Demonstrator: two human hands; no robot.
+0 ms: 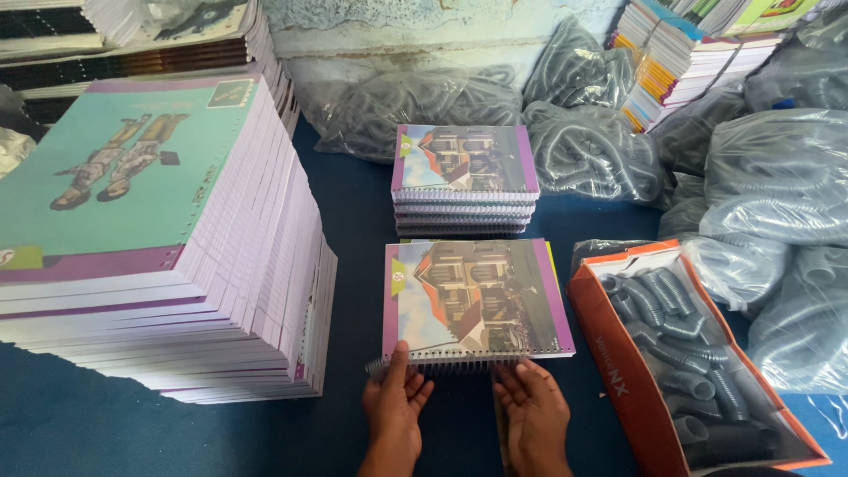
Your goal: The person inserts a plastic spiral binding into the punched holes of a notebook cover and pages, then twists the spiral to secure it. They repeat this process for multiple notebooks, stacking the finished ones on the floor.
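Note:
A notebook (pixel 475 296) with a house picture on its purple-edged cover lies flat on the blue table in front of me. A dark spiral coil (pixel 442 364) runs along its near edge. My left hand (pixel 394 408) presses its fingertips on the coil's left end. My right hand (pixel 532 411) touches the coil's right part, fingers spread. Behind the notebook stands a short stack of bound notebooks (pixel 465 181) with the same cover.
A tall leaning stack of unbound punched notebooks (pixel 168 247) fills the left. An orange cardboard box (pixel 618 362) of grey spiral coils sits at the right. Plastic bags of coils (pixel 777 177) pile up at the back and right. More book stacks (pixel 680 53) stand behind.

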